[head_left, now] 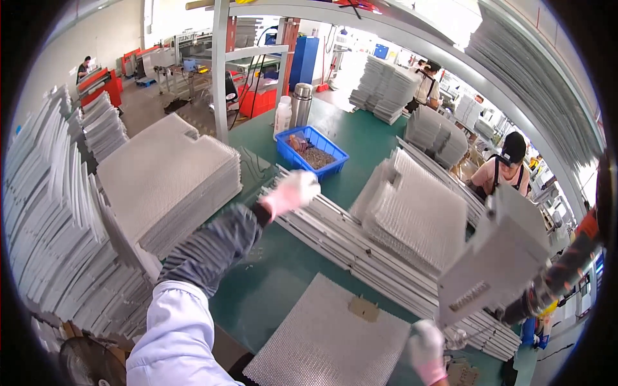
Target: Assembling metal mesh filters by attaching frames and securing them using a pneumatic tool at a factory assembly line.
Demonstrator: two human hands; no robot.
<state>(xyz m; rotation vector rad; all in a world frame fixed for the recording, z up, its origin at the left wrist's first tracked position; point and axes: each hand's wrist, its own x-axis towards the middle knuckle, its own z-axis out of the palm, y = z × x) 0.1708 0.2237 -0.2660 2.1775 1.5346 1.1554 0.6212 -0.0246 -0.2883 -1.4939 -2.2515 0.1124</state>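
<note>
My left hand (291, 194), in a white glove with a pink cuff, is over the ends of long metal strips (347, 241), just in front of a blue bin (335, 166) of small parts. Its fingers look curled in; what they hold, if anything, is hidden. My right hand (427, 350), gloved too, is smeared by motion beside the right edge of a silvery mesh panel (328, 338). Whether it touches the panel I cannot tell. A small tan plate (364, 309) lies near the panel's far right edge.
Stacked mesh panels stand at left (168, 177) and right (415, 215) on the green table (248, 289). A steel flask (300, 105) and white bottle (282, 116) stand behind the bin. A grey box-shaped machine (496, 257) juts in at right. Beyond it a person (505, 168) works.
</note>
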